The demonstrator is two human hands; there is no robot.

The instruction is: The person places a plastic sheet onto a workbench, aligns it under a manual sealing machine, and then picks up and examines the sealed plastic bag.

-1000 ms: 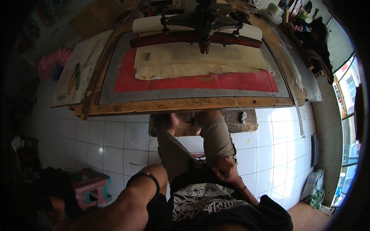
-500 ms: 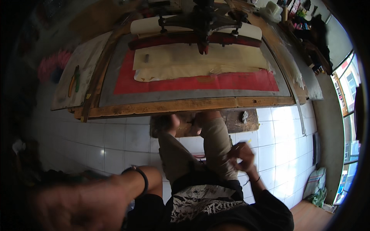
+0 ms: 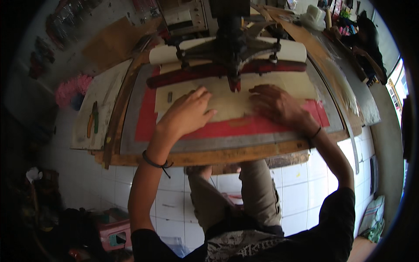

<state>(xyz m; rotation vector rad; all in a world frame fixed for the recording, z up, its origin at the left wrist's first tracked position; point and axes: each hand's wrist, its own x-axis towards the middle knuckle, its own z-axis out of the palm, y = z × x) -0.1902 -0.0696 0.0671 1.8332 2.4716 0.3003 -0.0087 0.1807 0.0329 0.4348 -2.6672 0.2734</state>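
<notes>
On the work table lies a cream, sheet-like material (image 3: 227, 105) over a red sheet (image 3: 209, 131). My left hand (image 3: 187, 111) is over the left part of the cream sheet, with its thumb apart from its bent fingers and nothing seen in it. Opposite it, my right hand (image 3: 279, 105) is over the right part, fingers stretched toward the middle and smeared by motion. Whether either palm presses on the sheet, I cannot tell. A small grey metal piece (image 3: 170, 97) lies on the sheet left of my left hand. Just beyond both hands hangs a dark press-like frame (image 3: 229, 54) with a red bar (image 3: 174, 77).
Pale rolled material (image 3: 290, 51) lies behind the red bar. Pliers with orange and green handles (image 3: 93, 120) rest on a board (image 3: 80, 135) at the left. A wooden edge (image 3: 209, 156) borders the table in front. Another person (image 3: 369, 43) is at the far right.
Both my hands have moved from beside my body up and forward over the cream sheet. The view has tilted, so the table sits lower. The cream sheet's loose front edge is no longer seen.
</notes>
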